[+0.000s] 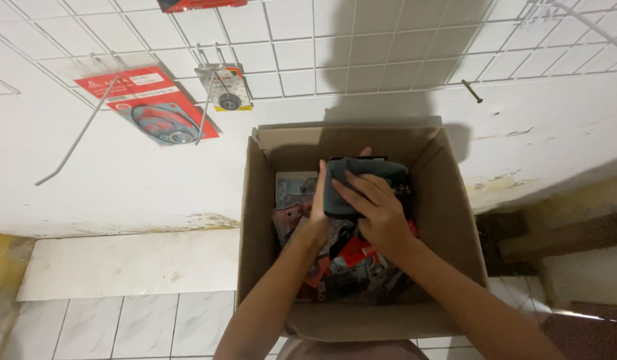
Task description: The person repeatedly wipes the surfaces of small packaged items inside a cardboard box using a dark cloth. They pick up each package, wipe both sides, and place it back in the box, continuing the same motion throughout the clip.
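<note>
The grey-blue packet (362, 183) sits inside the open cardboard box (448, 220), at its upper middle, above a jumble of red and clear packaged parts (352, 263) that fills the box floor.

Head view: the left hand (318, 203) stands edge-on against the packet's left side, fingers straight and pressed to it, the thumb hidden behind. The right hand (375, 210) lies over the packet's front, fingers spread narrowly across its face and curled toward its lower edge. Both hands hold the packet between them; neither is spread wide.

The packet looks flat, soft-cornered and light, probably a thin plastic or card sleeve that would bend if pinched at one corner, so a hold by two opposite edges, as here, seems the safest. Its surface appears smooth and could slip against the glossy packs below.

To the left of the box, on the white wire grid (362, 47) fixed to the wall, hang a red card pack with a round gasket (158, 117) and a small clear pack with a black ring (227, 90). Below the box lies pale floor tile (122, 323).
</note>
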